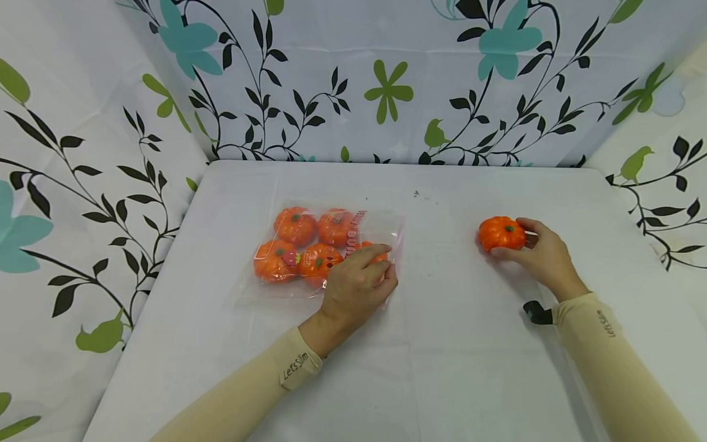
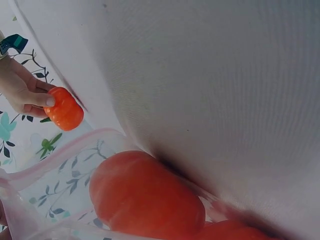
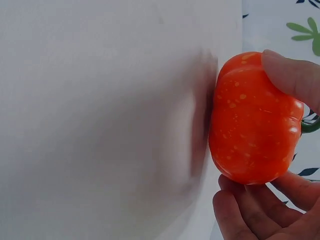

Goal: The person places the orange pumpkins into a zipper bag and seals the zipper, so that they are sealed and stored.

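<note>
We see the right hand (image 1: 544,255) grasping one orange pumpkin (image 1: 501,234), thumb on one side, fingers on the other; the right wrist view shows its green stem pointing away from the white table (image 1: 453,356). Pumpkin is low over the right part of the table; we can't tell if it touches. We get the left hand (image 1: 359,276) at the right-hand edge of a clear plastic bag (image 1: 383,224), curled fingers pinching its rim. In the left wrist view we see the bag's mouth gaping, pink strip (image 2: 65,155) along it. Bag lies left of centre; we count at least five bagged pumpkins (image 1: 295,226) inside, one partly behind the left hand. We note beige sleeves (image 1: 624,362), a black device (image 1: 537,312) at the right wrist, leaf-print fabric (image 1: 309,37) around the table.
</note>
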`<act>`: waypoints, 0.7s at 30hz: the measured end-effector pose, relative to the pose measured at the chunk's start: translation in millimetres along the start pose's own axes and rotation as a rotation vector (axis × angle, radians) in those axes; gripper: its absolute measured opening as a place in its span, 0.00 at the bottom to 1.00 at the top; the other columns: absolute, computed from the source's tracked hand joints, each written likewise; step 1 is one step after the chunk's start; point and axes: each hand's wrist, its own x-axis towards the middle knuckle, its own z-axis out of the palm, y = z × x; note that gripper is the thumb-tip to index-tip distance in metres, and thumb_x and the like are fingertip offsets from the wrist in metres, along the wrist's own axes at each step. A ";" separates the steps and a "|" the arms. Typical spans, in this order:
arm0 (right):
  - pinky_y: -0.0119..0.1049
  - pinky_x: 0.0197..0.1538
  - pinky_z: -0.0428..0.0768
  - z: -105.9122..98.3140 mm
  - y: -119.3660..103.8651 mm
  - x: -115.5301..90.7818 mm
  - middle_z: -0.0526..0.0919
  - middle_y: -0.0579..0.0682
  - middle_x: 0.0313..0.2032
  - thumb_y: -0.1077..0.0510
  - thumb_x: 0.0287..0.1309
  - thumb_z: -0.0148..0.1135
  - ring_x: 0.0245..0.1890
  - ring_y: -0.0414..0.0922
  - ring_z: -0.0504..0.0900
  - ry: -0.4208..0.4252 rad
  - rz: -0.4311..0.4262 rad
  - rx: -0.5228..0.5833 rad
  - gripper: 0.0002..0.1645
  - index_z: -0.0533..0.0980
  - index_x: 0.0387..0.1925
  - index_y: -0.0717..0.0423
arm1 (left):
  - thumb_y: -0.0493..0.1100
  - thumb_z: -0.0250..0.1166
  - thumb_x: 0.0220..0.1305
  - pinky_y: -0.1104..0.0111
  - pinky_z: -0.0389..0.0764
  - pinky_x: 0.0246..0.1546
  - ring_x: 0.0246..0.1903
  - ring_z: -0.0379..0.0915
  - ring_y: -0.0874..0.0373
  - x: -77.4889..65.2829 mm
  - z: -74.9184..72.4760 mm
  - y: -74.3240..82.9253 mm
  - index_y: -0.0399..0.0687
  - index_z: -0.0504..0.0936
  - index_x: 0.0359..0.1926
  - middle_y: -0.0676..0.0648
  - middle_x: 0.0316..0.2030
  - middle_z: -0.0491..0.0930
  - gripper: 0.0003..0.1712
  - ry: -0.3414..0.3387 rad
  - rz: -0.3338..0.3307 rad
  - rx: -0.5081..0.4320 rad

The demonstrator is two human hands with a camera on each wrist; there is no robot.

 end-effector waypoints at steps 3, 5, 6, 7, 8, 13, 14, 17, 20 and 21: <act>0.68 0.63 0.67 5.1 -8.5 -3.5 0.65 0.68 0.70 0.30 0.49 0.73 0.67 0.66 0.66 -0.016 -0.022 0.008 0.67 0.53 0.78 0.58 | 0.34 0.68 0.55 0.67 0.86 0.40 0.40 0.85 0.55 0.3 -0.2 0.5 0.39 0.90 0.30 0.46 0.42 0.86 0.05 0.000 -0.001 0.000; 0.66 0.63 0.69 10.1 -15.4 -6.5 0.66 0.66 0.70 0.31 0.49 0.74 0.66 0.65 0.68 -0.032 -0.047 0.020 0.66 0.55 0.77 0.59 | 0.34 0.68 0.55 0.67 0.86 0.40 0.41 0.85 0.55 0.4 -0.2 0.5 0.39 0.91 0.30 0.45 0.42 0.87 0.05 -0.001 -0.001 0.000; 0.65 0.63 0.70 13.0 -19.2 -8.1 0.66 0.66 0.70 0.32 0.49 0.74 0.66 0.64 0.68 -0.040 -0.061 0.027 0.65 0.56 0.77 0.59 | 0.34 0.68 0.55 0.67 0.86 0.41 0.41 0.85 0.55 0.3 -0.1 0.3 0.38 0.91 0.30 0.45 0.42 0.87 0.05 -0.002 0.000 0.000; 0.64 0.63 0.71 16.5 -23.2 -9.8 0.66 0.65 0.70 0.32 0.49 0.74 0.66 0.64 0.69 -0.048 -0.077 0.033 0.64 0.57 0.76 0.59 | 0.34 0.68 0.55 0.67 0.86 0.41 0.41 0.85 0.55 0.4 -0.1 0.3 0.38 0.91 0.30 0.45 0.42 0.87 0.05 -0.004 0.000 0.000; 0.63 0.63 0.71 20.3 -27.4 -11.5 0.66 0.65 0.70 0.33 0.49 0.75 0.65 0.64 0.70 -0.057 -0.094 0.042 0.63 0.58 0.76 0.60 | 0.34 0.68 0.55 0.67 0.86 0.41 0.41 0.85 0.55 0.3 0.2 0.1 0.38 0.91 0.30 0.45 0.42 0.87 0.05 -0.004 0.001 0.001; 0.61 0.60 0.75 41.6 -49.9 -18.6 0.69 0.61 0.69 0.34 0.48 0.76 0.63 0.61 0.74 -0.082 -0.176 0.069 0.59 0.63 0.73 0.59 | 0.35 0.68 0.55 0.67 0.85 0.42 0.40 0.85 0.55 0.8 1.0 -0.6 0.39 0.91 0.30 0.46 0.41 0.87 0.05 0.003 0.015 0.019; 0.60 0.60 0.76 46.3 -54.3 -19.4 0.69 0.60 0.68 0.34 0.48 0.76 0.62 0.61 0.75 -0.084 -0.190 0.074 0.59 0.64 0.73 0.59 | 0.35 0.69 0.55 0.67 0.85 0.42 0.40 0.85 0.55 0.8 1.1 -0.8 0.39 0.91 0.30 0.46 0.41 0.87 0.05 0.004 0.018 0.023; 0.58 0.59 0.77 60.4 -67.2 -21.3 0.72 0.57 0.66 0.34 0.46 0.77 0.59 0.58 0.78 -0.094 -0.224 0.093 0.57 0.67 0.71 0.57 | 0.35 0.69 0.56 0.67 0.85 0.43 0.40 0.85 0.55 0.9 0.7 -0.9 0.40 0.91 0.30 0.46 0.41 0.87 0.05 -0.001 0.018 0.029; 0.55 0.58 0.79 73.5 -78.4 -22.5 0.75 0.55 0.64 0.34 0.45 0.78 0.57 0.56 0.80 -0.112 -0.241 0.121 0.55 0.69 0.69 0.56 | 0.36 0.69 0.56 0.67 0.85 0.44 0.41 0.86 0.55 0.9 0.1 -1.0 0.39 0.91 0.31 0.46 0.41 0.87 0.06 -0.009 0.016 0.026; 0.54 0.57 0.80 77.4 -81.5 -22.6 0.76 0.55 0.63 0.34 0.45 0.78 0.56 0.55 0.80 -0.117 -0.241 0.129 0.55 0.70 0.69 0.56 | 0.36 0.69 0.56 0.67 0.85 0.44 0.41 0.85 0.55 1.1 -0.1 -0.9 0.39 0.91 0.31 0.46 0.41 0.87 0.06 -0.010 0.017 0.026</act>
